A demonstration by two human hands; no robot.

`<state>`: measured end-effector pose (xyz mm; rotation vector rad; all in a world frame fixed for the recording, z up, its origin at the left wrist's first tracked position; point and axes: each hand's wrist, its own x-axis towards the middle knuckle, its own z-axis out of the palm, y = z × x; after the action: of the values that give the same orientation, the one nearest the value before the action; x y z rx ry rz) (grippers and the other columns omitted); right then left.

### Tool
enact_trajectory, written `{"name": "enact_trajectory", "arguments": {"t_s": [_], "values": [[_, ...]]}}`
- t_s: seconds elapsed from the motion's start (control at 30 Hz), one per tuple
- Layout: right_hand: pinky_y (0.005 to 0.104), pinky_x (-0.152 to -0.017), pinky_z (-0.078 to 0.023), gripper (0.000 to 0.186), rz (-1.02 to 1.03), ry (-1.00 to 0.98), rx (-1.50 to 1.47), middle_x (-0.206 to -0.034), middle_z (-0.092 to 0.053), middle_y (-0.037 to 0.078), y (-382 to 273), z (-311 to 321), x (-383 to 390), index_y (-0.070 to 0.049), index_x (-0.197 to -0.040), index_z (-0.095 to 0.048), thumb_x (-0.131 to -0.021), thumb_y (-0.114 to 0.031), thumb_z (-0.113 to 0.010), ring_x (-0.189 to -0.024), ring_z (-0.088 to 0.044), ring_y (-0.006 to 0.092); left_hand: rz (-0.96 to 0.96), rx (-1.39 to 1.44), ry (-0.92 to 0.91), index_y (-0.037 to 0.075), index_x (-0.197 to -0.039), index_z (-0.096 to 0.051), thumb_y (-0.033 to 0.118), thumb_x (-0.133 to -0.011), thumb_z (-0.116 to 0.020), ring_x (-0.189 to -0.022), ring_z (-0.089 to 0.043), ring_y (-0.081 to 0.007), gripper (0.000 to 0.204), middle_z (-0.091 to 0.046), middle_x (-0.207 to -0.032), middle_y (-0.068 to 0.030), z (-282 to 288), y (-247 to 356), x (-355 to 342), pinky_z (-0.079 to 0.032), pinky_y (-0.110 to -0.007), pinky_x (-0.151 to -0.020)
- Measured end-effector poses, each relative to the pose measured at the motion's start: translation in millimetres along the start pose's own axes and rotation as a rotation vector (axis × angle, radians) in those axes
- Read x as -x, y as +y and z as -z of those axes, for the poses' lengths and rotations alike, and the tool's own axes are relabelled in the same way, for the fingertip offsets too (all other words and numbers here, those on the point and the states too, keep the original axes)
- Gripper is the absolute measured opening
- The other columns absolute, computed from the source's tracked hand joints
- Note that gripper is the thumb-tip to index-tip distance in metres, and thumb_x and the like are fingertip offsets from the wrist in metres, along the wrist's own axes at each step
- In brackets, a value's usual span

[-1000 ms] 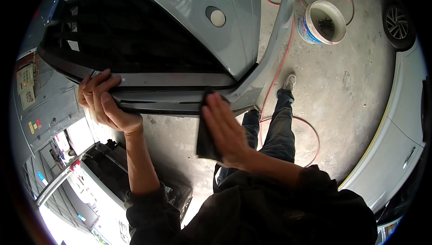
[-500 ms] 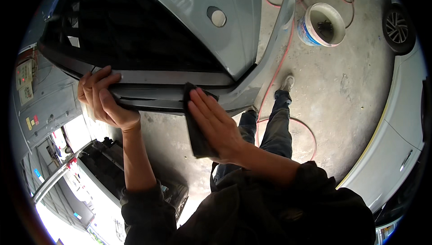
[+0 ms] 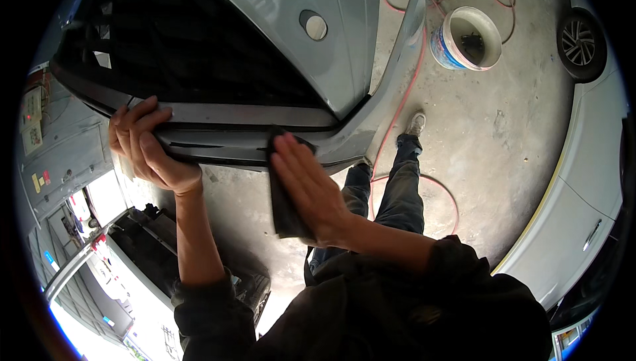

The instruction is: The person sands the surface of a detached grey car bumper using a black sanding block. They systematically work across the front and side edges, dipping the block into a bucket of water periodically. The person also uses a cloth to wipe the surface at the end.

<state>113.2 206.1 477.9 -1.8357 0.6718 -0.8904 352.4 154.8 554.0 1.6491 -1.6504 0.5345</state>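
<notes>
A grey car body panel [image 3: 344, 50] with a dark, glossy inset [image 3: 199, 43] and a round hole spans the upper view, edged by grey and black trim [image 3: 232, 149]. My left hand [image 3: 146, 149] is curled over this lower edge at the left, fingertips on top of the trim, thumb against its front. My right hand [image 3: 308, 189] lies flat, fingers together, on a folded dark pad [image 3: 286, 218], pressing it against the trim a little to the right of my left hand. The pad's upper part is largely covered by my fingers.
A white bucket [image 3: 490, 43] with dark contents stands on the concrete floor [image 3: 490, 162] at upper right, among loops of red hose [image 3: 414, 76]. A light-coloured car [image 3: 560, 228] stands at the right. Behind my left arm are dark car parts [image 3: 142, 235] and a grey wall panel [image 3: 73, 142].
My right hand and the pad have moved left along the trim from a second ago, then slightly down since half a second ago. My left hand keeps its grip; the view has shifted slightly.
</notes>
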Motion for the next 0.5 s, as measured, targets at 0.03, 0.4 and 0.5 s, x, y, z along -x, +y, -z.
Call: {"name": "enact_trajectory", "arguments": {"t_s": [0.03,0.4,0.5], "values": [[0.0497,-0.125,-0.021,0.080,0.081,-0.012,0.064,-0.162,-0.023,0.030,3.3,0.0,-7.5,0.013,-0.151,-0.030,-0.079,-0.010,-0.057,-0.153,-0.019,0.0417,-0.007,-0.015,-0.014,0.009,-0.075,-0.070,0.030,-0.092,-0.034,-0.123,-0.049,-0.0223,0.044,-0.074,-0.094,-0.0037,0.2,-0.7,-0.3,-0.030,-0.044,-0.113],[0.0496,-0.125,-0.021,0.085,0.100,-0.092,0.106,-0.163,-0.022,0.029,7.6,4.8,-8.5,0.013,-0.152,-0.028,-0.078,-0.015,-0.061,-0.154,-0.018,0.0410,-0.001,-0.058,-0.071,0.007,-0.080,-0.068,0.030,-0.092,-0.031,-0.123,-0.051,-0.0246,0.046,-0.072,-0.096,-0.0071,2.6,0.5,-2.0,-0.029,-0.044,-0.115],[0.0492,-0.125,-0.021,0.089,0.060,-0.049,0.071,-0.162,-0.022,0.029,30.3,11.2,23.1,0.013,-0.151,-0.030,-0.074,-0.013,-0.066,-0.154,-0.019,0.0410,-0.009,-0.010,-0.027,0.008,-0.076,-0.070,0.031,-0.092,-0.036,-0.124,-0.048,-0.0228,0.044,-0.073,-0.094,-0.0044,4.6,-5.8,0.1,-0.030,-0.044,-0.113]]}}
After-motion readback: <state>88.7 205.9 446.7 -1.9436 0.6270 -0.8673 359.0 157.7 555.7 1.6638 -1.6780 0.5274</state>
